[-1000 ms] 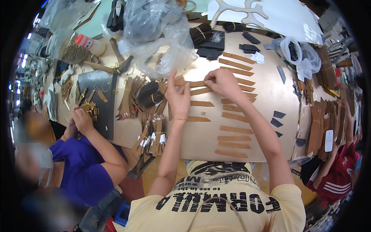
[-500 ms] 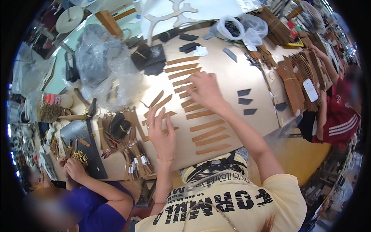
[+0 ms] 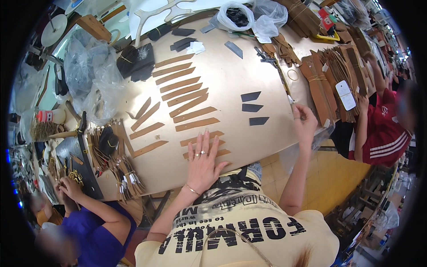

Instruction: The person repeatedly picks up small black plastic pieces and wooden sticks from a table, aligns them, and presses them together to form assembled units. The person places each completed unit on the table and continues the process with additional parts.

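My left hand [image 3: 203,162] lies over the near end of a column of brown leather strips [image 3: 191,110], fingers stretched out and touching or just above the lowest ones, which it partly covers. Out at the right edge of the table is my right hand [image 3: 306,122], its fingers curled together; whatever they hold, if anything, is hidden. Three dark slanted pieces [image 3: 252,107] lie one above another between the strips and my right hand. A smaller group of brown strips [image 3: 145,130] rests left of the column.
Bundled brown leather pieces [image 3: 319,89] and a white tag [image 3: 345,95] are at right, beside a co-worker in red. Clear plastic bags [image 3: 91,73], black pieces [image 3: 135,60] and a bag-lined container [image 3: 235,18] line the far side. Another co-worker in purple sits left, near strap bundles [image 3: 126,173].
The view has shifted right. My left hand has moved from the smaller group onto the near strips. My right hand has left the column for the table's right edge, where a dark piece showed earlier.
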`<state>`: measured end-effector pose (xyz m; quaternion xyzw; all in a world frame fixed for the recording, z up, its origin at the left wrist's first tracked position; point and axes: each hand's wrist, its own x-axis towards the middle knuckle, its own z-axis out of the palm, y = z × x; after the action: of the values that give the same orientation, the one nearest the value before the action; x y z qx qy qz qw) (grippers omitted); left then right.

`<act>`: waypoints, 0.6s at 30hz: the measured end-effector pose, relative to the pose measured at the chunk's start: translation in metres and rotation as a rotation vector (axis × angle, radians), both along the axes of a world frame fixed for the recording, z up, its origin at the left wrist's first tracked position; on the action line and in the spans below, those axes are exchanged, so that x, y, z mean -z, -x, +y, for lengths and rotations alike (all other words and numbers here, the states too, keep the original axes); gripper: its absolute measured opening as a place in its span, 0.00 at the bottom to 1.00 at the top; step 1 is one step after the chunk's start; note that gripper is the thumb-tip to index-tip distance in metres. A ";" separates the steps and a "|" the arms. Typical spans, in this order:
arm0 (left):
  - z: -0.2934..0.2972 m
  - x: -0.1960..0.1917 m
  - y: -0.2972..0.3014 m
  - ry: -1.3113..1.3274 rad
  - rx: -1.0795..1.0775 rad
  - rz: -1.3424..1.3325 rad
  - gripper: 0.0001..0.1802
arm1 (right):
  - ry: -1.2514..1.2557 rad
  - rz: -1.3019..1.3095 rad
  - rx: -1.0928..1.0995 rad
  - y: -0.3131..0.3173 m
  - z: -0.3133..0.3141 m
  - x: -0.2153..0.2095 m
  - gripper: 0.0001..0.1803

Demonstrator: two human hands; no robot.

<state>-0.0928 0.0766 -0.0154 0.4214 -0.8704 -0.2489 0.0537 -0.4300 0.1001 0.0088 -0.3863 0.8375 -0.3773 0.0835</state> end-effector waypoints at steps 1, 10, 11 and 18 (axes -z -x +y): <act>0.001 0.003 0.003 0.010 0.003 -0.047 0.44 | 0.006 0.021 -0.030 -0.001 -0.003 0.003 0.10; 0.005 0.021 0.002 0.104 0.011 -0.200 0.46 | 0.040 -0.032 -0.246 -0.022 -0.030 0.003 0.10; 0.005 0.022 0.002 0.107 0.009 -0.180 0.47 | 0.023 -0.047 -0.255 -0.027 -0.029 0.005 0.09; 0.013 0.027 -0.016 0.278 -0.105 0.298 0.45 | 0.089 0.060 -0.285 -0.054 -0.018 0.014 0.08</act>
<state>-0.0771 0.0899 -0.0426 0.4131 -0.8557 -0.1831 0.2521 -0.3760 0.0818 -0.0049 -0.5158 0.7587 -0.3867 0.0939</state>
